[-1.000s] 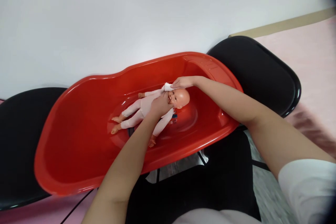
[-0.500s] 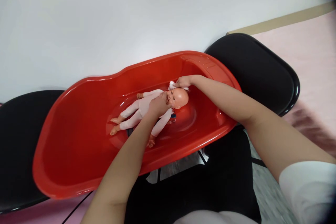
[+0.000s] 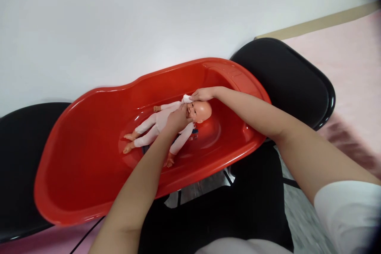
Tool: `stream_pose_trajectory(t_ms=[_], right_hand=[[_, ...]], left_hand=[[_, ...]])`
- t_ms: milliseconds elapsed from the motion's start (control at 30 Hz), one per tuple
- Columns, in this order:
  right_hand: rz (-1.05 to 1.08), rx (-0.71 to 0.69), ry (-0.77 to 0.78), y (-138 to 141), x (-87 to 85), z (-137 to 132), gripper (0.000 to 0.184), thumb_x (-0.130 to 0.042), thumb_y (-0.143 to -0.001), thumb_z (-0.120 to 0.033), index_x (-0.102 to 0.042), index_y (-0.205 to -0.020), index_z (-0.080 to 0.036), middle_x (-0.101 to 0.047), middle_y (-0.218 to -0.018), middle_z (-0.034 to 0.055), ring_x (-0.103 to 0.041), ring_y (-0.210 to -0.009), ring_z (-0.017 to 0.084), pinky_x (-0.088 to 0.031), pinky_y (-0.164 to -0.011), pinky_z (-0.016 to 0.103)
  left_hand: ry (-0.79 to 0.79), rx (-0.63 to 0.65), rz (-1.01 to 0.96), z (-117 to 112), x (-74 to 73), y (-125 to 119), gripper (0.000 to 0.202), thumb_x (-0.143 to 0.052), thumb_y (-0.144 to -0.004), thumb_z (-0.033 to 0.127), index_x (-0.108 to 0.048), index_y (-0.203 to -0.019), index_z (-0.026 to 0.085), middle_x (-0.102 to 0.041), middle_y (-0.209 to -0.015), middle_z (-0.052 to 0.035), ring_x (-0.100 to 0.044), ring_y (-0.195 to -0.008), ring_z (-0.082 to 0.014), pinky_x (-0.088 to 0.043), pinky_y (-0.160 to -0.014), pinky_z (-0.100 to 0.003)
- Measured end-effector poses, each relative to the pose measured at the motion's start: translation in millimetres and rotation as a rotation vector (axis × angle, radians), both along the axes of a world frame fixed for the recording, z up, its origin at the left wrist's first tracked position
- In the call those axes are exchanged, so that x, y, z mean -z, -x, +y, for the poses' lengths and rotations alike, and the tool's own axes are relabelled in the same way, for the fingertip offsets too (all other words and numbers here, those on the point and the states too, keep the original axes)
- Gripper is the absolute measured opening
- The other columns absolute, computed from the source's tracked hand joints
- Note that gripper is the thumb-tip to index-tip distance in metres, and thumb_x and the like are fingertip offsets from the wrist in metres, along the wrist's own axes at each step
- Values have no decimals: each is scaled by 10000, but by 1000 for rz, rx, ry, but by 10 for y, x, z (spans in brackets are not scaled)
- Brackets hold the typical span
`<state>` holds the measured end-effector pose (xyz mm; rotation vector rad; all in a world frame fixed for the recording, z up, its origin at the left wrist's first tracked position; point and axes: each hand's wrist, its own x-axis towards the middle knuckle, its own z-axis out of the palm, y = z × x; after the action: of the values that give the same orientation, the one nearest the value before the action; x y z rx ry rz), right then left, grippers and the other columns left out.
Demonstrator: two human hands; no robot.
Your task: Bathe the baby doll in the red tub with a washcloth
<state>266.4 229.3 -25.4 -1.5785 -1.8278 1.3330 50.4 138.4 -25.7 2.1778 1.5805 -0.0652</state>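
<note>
A baby doll [image 3: 162, 120] in pale pink clothing lies on its back inside a red baby bathtub [image 3: 74, 158], its bald head to the right and its bare feet to the left. My left hand [image 3: 179, 118] is closed around the doll at the neck and chin, covering its upper chest. On the far side of the head, my right hand [image 3: 203, 94] pinches a small white cloth [image 3: 187, 98], which touches or nearly touches the side of the doll's face. Part of the cloth is hidden behind my fingers.
Black chair seats stand at the tub's left [image 3: 26, 158] and right [image 3: 285, 79] ends. Behind rises a white wall [image 3: 119, 27]. A pink-covered surface [image 3: 354, 59] lies at right. Under the doll, a small dark blue patch [image 3: 195, 131] shows.
My right hand has moved a little left along the doll's head with the white cloth, toward its cheek. My left hand keeps its hold. The whole view has shifted slightly.
</note>
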Motion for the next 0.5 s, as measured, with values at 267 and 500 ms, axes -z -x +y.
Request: stream_pose_trajectory(t_ms=[267, 500], right_hand=[[-18, -34, 31, -59, -13, -186, 353, -580, -1122, -337, -795, -950, -116, -837, -1201, 90, -660, -1209, 234, -443, -1115, 348], [149, 56, -21, -405, -172, -857, 392, -480, -1159, -473, -779, -1207, -224, -823, -1201, 36, -688, -1146, 225, -511, -1053, 365]], left_hand=[[-10, 9, 7, -11, -22, -4, 630, -767, -1009, 375, -521, -1561, 200, -690, -1525, -158, -704, -1304, -353, -514, -1030, -404], [-11, 19, 40, 19, 15, 6, 576, -780, -999, 403, -545, -1496, 234, -746, -1415, -116, -732, -1236, -322, -507, -929, -358]])
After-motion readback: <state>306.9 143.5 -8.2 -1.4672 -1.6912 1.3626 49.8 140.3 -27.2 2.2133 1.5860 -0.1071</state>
